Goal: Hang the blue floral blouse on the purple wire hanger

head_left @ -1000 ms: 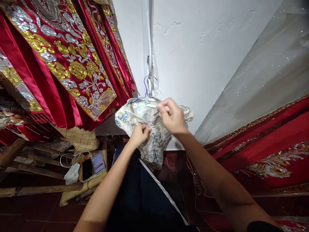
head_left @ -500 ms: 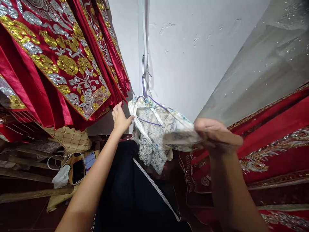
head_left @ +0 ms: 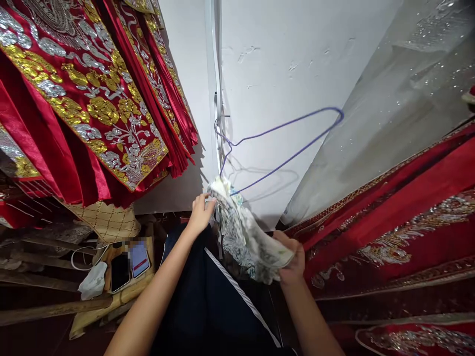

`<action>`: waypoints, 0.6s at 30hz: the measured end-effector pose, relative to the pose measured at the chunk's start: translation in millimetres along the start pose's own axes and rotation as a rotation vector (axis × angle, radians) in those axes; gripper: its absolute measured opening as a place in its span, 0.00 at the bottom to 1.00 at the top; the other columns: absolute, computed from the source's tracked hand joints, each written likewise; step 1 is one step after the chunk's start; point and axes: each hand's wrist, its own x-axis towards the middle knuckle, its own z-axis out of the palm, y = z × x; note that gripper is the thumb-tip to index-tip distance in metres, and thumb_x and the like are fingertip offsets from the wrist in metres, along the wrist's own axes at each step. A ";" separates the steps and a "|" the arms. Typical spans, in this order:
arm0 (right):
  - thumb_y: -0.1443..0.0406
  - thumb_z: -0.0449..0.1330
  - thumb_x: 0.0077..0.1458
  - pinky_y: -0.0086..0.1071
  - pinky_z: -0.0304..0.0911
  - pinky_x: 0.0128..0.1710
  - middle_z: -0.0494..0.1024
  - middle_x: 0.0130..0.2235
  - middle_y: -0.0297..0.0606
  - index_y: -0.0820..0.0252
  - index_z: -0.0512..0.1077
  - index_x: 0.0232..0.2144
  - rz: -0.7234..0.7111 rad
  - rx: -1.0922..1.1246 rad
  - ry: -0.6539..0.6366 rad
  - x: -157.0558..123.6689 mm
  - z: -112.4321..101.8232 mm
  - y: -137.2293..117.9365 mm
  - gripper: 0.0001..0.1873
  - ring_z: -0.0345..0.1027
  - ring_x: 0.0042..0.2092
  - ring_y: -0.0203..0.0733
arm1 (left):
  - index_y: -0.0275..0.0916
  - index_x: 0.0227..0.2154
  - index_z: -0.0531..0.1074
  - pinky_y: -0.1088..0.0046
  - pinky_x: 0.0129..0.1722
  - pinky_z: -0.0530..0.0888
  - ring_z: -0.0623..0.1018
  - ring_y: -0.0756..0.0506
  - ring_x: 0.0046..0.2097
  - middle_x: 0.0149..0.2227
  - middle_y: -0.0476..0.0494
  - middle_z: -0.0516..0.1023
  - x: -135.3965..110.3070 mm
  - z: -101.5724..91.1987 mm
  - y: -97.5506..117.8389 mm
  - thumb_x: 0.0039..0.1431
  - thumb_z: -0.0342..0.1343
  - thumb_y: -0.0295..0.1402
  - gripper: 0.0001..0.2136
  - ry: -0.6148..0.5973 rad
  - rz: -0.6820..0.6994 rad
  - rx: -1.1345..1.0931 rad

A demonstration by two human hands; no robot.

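A purple wire hanger [head_left: 285, 118] hangs by its hook at the wall, tilted, with its right arm bare and pointing up. A white floral-print shirt [head_left: 241, 232] droops from the hanger's lower left end, bunched and slanting down to the right. At its upper left edge my left hand [head_left: 202, 213] pinches the cloth near the hanger end. My right hand [head_left: 291, 254] is closed on the lower right part of the shirt and holds it out from the hanger. Folds hide the left end of the hanger.
Red garments with gold and silver embroidery [head_left: 107, 99] hang at the left. Sparkly pale fabric [head_left: 371, 118] and more red beaded cloth [head_left: 401, 232] are at the right. Two phones, one the lit phone [head_left: 139, 259], lie on a wooden stool [head_left: 126, 296] at the lower left.
The shirt's right side has come off the hanger, whose right arm has swung up bare. My right hand has moved down and left with the cloth; my left hand has moved right and down.
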 end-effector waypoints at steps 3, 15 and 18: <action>0.55 0.59 0.52 0.21 0.46 0.11 0.49 0.11 0.20 0.60 0.62 0.20 -0.060 0.226 -0.049 9.5 0.1 18.0 0.17 0.36 0.11 0.25 | 0.37 0.43 0.72 0.64 0.46 0.71 0.75 0.41 0.46 0.44 0.36 0.77 -20.7 2.2 4.6 0.66 0.41 0.54 0.25 -0.140 -0.022 -0.143; 0.60 0.65 0.51 0.19 0.42 0.10 0.55 0.12 0.21 0.65 0.69 0.25 0.005 0.206 -0.094 48.6 34.4 30.6 0.14 0.37 0.11 0.22 | 0.34 0.27 0.76 0.71 0.32 0.71 0.74 0.48 0.29 0.26 0.43 0.76 -82.4 -19.1 21.0 0.59 0.46 0.63 0.33 -0.869 -0.370 -0.579; 0.61 0.68 0.50 0.20 0.50 0.13 0.63 0.16 0.24 0.66 0.71 0.27 0.173 0.051 -0.087 51.4 48.6 32.2 0.13 0.47 0.13 0.23 | 0.33 0.28 0.77 0.73 0.37 0.71 0.74 0.48 0.33 0.29 0.45 0.77 -88.6 -23.7 36.3 0.58 0.56 0.56 0.26 -0.799 -0.351 -0.632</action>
